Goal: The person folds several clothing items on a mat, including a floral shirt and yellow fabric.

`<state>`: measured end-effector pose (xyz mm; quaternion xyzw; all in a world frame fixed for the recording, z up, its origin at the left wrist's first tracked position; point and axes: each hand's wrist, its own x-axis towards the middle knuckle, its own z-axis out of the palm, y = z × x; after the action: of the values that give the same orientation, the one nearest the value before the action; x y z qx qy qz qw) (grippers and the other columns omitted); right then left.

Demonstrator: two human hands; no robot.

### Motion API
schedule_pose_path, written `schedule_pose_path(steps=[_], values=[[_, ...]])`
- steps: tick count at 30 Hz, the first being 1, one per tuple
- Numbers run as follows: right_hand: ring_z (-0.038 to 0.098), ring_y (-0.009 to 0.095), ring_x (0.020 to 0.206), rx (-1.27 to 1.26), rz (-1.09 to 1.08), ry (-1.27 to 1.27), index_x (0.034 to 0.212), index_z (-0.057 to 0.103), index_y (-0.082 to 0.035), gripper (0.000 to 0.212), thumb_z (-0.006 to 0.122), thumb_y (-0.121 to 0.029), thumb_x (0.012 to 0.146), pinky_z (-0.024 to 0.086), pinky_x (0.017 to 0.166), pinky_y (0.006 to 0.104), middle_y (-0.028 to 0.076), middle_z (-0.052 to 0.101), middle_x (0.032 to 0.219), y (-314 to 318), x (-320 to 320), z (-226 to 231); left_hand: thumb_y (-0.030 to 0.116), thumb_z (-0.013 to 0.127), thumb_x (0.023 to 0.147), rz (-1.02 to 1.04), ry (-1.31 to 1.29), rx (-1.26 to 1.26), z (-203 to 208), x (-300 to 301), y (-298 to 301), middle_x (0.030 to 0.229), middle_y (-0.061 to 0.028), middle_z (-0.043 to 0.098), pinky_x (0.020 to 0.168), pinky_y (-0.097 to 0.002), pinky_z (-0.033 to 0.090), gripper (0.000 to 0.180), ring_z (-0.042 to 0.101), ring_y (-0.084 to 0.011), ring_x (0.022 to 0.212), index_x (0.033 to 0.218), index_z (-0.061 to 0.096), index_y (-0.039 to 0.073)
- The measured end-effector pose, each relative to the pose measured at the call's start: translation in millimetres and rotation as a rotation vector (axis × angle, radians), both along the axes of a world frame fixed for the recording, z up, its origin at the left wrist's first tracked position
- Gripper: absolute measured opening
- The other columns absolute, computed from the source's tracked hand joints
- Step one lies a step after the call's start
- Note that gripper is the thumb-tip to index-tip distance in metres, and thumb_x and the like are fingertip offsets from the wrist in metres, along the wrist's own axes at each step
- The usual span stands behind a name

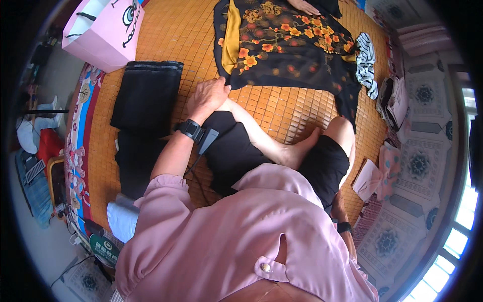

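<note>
Left hand point(207, 95) resting palm-down on the bent left knee, fingers loosely curled over it, holding nothing; black wrist device point(191, 129) strapped just below. Right hand point(338, 206) mostly hidden behind the right thigh and the pink shirt, planted low at the right near the mat's edge; cannot tell whether spread or closed, only a dark wristband point(344, 227) showing. Seated cross-legged on a woven bamboo mat point(176, 35), black shorts, bare foot tucked between the knees.

Nearest the left hand: a folded black garment point(147, 95), neat and squared, lying on the mat just left of the knee, with more dark cloth below it. Judged as folded and set aside. Straight ahead, well apart from both hands: a black floral garment point(292, 48) with orange blossoms and a mustard lining, spread flat and unfolded. Judged as untouched by this person's hands. Another person's hand point(303, 6) resting on its far edge, at the top of the view.

Striped black-and-white cloth point(366, 63) beside the floral garment's right side. Pink paper bag point(103, 32) at upper left, off the mat's corner.
</note>
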<state>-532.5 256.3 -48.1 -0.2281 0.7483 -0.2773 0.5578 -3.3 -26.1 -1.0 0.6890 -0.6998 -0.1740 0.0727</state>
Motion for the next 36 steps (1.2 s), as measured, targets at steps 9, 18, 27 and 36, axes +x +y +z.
schedule_pose_path(steps=[9,18,27,36], values=[[0.047,0.019,0.106,-0.251,0.234,0.184,0.131,0.031,0.000,0.058,0.024,-0.044,0.094,0.039,0.088,0.0285,0.014,0.048,0.119,-34,46,68,0.031,0.052,0.082,-0.074,-0.003,-0.020,14,-1,5,0.088,-0.0155,0.062,0.079,-0.0426,0.040,0.028,0.057,-0.0316,0.088,0.091,0.058,0.006],[0.044,0.036,0.111,-0.658,0.868,0.859,0.136,0.013,-0.001,0.062,0.043,0.007,0.082,0.039,0.091,0.0355,0.025,0.040,0.124,-33,66,100,0.028,0.052,0.081,-0.108,-0.014,-0.136,14,-1,9,0.085,-0.0134,0.062,0.078,-0.0399,0.039,0.026,0.057,-0.0272,0.088,0.088,0.058,0.004],[0.051,0.035,0.084,-0.518,1.009,1.006,0.126,0.015,0.005,0.060,0.048,0.004,0.075,0.043,0.072,0.0388,0.026,0.047,0.101,-57,40,77,0.027,0.054,0.080,-0.041,-0.010,-0.075,5,3,10,0.085,-0.0119,0.062,0.077,-0.0401,0.039,0.023,0.057,-0.0266,0.087,0.085,0.057,0.005],[0.052,0.030,0.071,-0.370,1.058,0.861,0.102,0.028,0.000,0.037,0.052,-0.003,0.073,0.042,0.061,0.0368,0.019,0.049,0.084,-81,0,67,0.024,0.057,0.078,-0.053,-0.030,-0.158,10,-1,14,0.085,-0.0103,0.061,0.077,-0.0396,0.038,0.020,0.056,-0.0267,0.087,0.083,0.056,0.006]])
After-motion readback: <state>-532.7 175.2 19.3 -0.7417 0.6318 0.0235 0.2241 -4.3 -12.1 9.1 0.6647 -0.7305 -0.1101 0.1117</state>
